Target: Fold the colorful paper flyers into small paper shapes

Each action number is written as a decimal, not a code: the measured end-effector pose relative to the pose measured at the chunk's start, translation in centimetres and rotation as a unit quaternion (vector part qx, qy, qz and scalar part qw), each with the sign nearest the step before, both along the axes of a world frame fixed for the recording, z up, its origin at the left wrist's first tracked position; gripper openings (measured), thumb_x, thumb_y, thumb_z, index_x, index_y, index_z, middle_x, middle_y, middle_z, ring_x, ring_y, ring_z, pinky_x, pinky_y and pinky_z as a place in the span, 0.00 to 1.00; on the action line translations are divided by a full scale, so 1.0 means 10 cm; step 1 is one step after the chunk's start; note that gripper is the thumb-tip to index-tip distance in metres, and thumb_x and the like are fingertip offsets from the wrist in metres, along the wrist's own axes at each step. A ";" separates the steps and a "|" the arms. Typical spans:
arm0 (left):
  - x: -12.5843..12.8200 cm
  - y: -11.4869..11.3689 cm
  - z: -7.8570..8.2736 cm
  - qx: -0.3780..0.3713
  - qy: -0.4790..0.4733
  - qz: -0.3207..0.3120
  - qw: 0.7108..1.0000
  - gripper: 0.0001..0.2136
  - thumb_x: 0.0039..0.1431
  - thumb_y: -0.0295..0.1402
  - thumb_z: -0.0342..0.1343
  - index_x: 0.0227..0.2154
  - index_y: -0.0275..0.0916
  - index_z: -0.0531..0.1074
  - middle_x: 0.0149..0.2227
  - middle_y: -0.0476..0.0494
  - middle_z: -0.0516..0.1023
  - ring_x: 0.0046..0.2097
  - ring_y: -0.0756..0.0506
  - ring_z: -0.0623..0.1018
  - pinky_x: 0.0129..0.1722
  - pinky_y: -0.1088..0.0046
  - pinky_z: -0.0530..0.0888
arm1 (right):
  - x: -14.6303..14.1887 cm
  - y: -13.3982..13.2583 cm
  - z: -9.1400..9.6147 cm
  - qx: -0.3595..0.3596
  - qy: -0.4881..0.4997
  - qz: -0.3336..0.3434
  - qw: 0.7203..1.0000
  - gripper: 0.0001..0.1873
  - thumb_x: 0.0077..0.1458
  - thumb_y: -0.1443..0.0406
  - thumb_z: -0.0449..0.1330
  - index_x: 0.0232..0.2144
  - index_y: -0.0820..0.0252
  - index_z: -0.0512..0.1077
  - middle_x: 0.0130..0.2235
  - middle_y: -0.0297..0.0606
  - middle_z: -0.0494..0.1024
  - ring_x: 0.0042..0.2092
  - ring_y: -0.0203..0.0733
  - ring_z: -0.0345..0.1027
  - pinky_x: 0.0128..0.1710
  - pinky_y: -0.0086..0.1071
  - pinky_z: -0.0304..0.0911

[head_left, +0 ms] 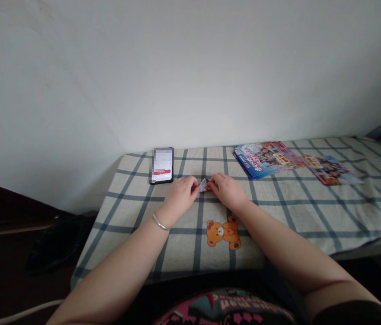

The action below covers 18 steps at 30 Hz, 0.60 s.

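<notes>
My left hand and my right hand meet near the middle of a checked cloth. Both pinch a small folded piece of coloured paper between their fingertips, low over the cloth. The fingers of both hands are curled closed on it. A thin bracelet circles my left wrist. A bear print on the cloth lies just below my hands, between my forearms.
A black phone lies face up at the back left of the cloth, close to my left hand. A stack of printed leaflets and one more leaflet lie at the back right. A white wall rises behind.
</notes>
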State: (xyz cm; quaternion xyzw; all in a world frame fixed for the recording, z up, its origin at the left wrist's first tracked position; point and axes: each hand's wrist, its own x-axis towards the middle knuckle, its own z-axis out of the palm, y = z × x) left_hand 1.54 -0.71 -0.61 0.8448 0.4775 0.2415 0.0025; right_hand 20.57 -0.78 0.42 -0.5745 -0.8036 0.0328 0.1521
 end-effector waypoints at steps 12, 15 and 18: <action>0.00 0.05 -0.01 -0.003 0.000 -0.034 0.999 0.02 0.62 0.26 0.52 0.33 0.38 0.68 0.34 0.46 0.75 0.38 0.44 0.73 0.40 0.66 0.71 | -0.06 0.07 -0.01 -0.016 -0.036 -0.012 0.999 0.10 0.65 0.60 0.50 0.39 0.57 0.69 0.42 0.40 0.75 0.42 0.41 0.71 0.34 0.29 0.59; -0.01 0.04 -0.01 -0.004 -0.005 -0.036 0.999 0.02 0.62 0.27 0.52 0.34 0.38 0.68 0.36 0.45 0.75 0.39 0.44 0.73 0.41 0.65 0.71 | -0.05 0.06 0.00 -0.007 -0.035 -0.010 0.999 0.10 0.65 0.60 0.50 0.39 0.57 0.69 0.41 0.39 0.76 0.42 0.41 0.71 0.33 0.29 0.58; -0.01 0.03 -0.01 -0.010 -0.012 -0.039 0.999 0.01 0.62 0.29 0.54 0.35 0.39 0.69 0.36 0.45 0.75 0.40 0.43 0.73 0.42 0.64 0.71 | -0.04 0.06 0.00 0.002 -0.025 -0.012 1.000 0.09 0.64 0.61 0.51 0.38 0.57 0.69 0.41 0.38 0.76 0.41 0.41 0.71 0.33 0.30 0.57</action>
